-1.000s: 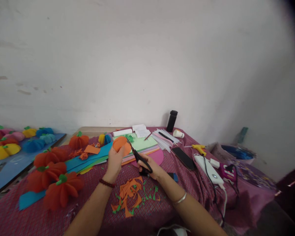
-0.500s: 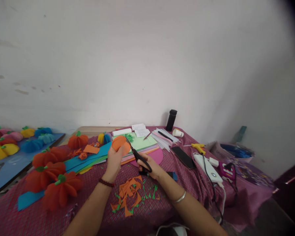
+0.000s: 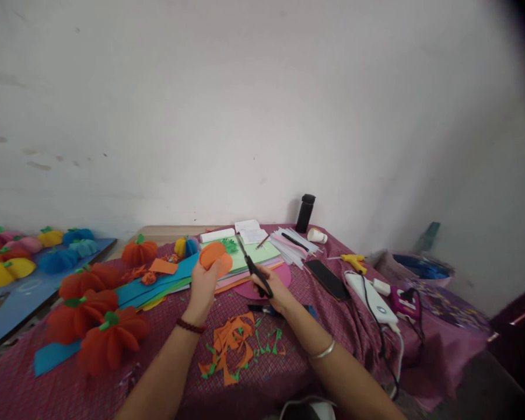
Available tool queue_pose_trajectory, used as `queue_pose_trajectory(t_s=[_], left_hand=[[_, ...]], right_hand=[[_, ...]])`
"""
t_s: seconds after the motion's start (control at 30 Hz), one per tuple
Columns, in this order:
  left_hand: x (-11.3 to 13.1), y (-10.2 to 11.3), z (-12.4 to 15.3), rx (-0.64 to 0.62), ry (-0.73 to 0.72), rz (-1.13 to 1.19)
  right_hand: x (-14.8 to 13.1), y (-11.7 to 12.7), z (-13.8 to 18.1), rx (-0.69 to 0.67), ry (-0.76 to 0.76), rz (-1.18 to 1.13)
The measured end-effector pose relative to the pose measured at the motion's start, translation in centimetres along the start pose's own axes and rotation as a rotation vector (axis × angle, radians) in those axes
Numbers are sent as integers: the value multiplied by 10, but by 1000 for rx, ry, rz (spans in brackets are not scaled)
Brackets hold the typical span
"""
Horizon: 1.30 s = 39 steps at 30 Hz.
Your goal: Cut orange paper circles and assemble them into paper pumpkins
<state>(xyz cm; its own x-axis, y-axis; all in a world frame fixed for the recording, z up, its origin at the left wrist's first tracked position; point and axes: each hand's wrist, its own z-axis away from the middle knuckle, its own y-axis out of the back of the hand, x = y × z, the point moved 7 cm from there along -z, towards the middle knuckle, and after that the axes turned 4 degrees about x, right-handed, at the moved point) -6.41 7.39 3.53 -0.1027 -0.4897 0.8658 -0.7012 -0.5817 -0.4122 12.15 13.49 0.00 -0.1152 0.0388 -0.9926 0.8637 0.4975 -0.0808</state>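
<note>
Orange paper piece (image 3: 212, 252) is held up off the worktop (image 3: 164, 318), on the far side of the orange scraps (image 3: 223, 338) & a touch L of their middle. It's pinched by the L hand (image 3: 203, 289), thumb laid across the near face, fingers tucked behind & mostly hidden; single layer or small stack can't be told. Two rounded lobes are shown, w/ the long axis slanted from far L to near R.

By the R hand (image 3: 273, 291) a pair of black scissors (image 3: 254, 270) is gripped, also beyond the scraps but toward their R; fingers are curled about the handles, exact hold partly hidden. Blades are aimed fwd & a bit L, slanted roughly the same way as the paper but steeper. They look nearly together, tho blur makes that unsure.

Key relation: paper is set L of the blades, just beside, w/ a narrow gap between & no contact seen. L hand is nearer, being on the paper itself.

Rel. to scraps: orange paper pumpkins (image 3: 114, 344) are grouped L, a pale green sheet (image 3: 262, 253) is laid beyond, a phone (image 3: 326, 279) is placed beyond & well R.
</note>
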Motion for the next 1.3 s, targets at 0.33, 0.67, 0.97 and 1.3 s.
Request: queue_pose_trajectory(t_s=[0.33, 0.67, 0.97, 1.3], left_hand=[[-18, -13, 13, -100, 380, 178], [-18, -23, 25, -180, 480, 139], [-25, -18, 18, -214, 316, -26], [19, -32, 29, -383, -403, -507]], right_hand=[[-34, 60, -42, 124, 129, 1405], [-41, 9, -34, 213, 360, 1361], [-28, 29, -41, 317, 366, 875], [7, -12, -22, -140, -73, -134]])
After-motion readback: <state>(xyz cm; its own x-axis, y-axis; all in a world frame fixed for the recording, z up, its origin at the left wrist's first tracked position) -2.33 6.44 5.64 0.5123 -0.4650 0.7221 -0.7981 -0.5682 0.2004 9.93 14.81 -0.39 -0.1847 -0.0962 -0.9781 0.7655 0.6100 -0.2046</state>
